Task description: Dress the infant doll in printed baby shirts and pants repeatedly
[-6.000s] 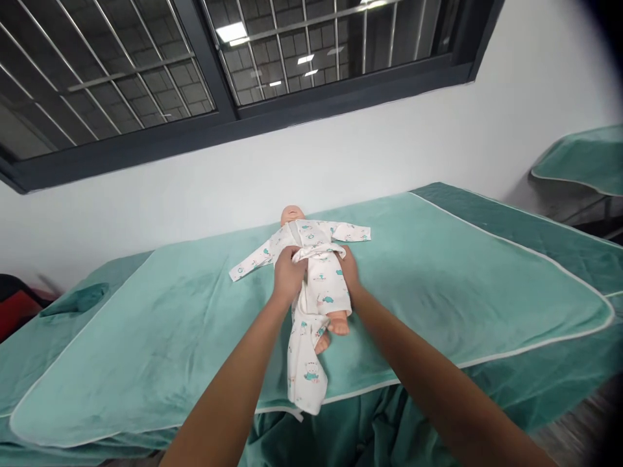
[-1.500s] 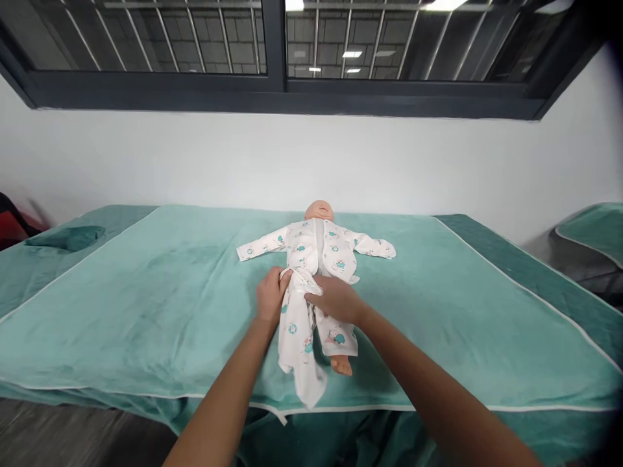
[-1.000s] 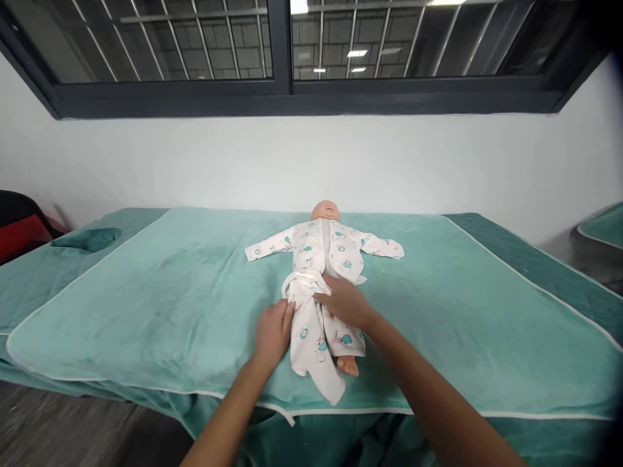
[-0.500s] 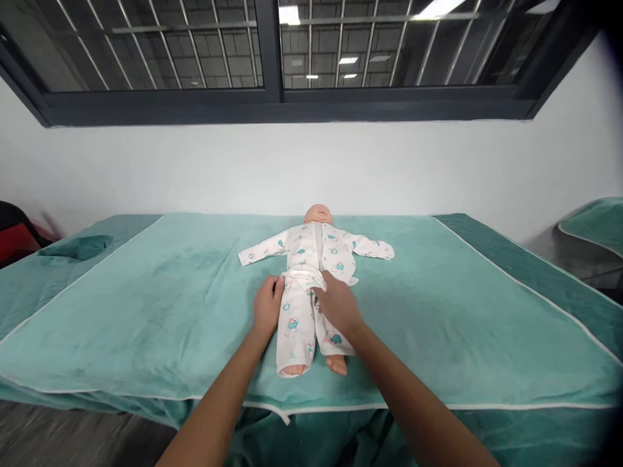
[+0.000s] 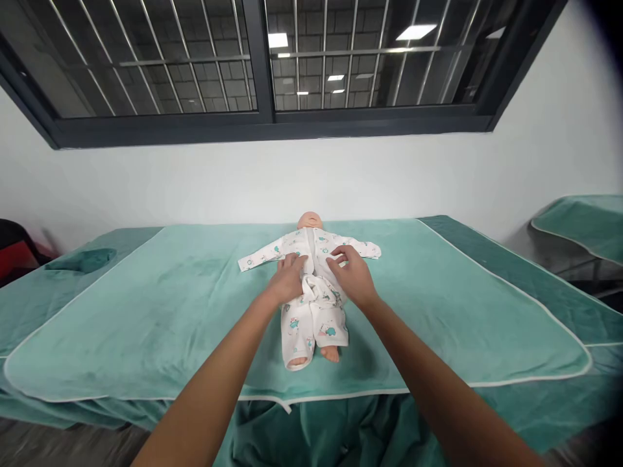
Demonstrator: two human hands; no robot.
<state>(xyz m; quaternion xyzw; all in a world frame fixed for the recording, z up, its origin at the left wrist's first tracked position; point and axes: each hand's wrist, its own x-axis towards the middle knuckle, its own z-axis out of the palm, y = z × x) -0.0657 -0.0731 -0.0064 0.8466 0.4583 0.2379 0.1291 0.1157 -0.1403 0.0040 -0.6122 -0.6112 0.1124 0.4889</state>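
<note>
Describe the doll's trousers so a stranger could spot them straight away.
Below the dark-framed window, a doll lies face up on the pale green blanket. The trousers cover its lower half, bunched at the waist. They share the white, teal-figured print of the jacket above, but have two legs with feet showing below, instead of sleeves spread sideways.

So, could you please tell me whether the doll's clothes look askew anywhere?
Yes, the trousers are bunched at the waist and sit unevenly: on the picture's left they nearly cover the foot, while the other foot sticks out.
</note>
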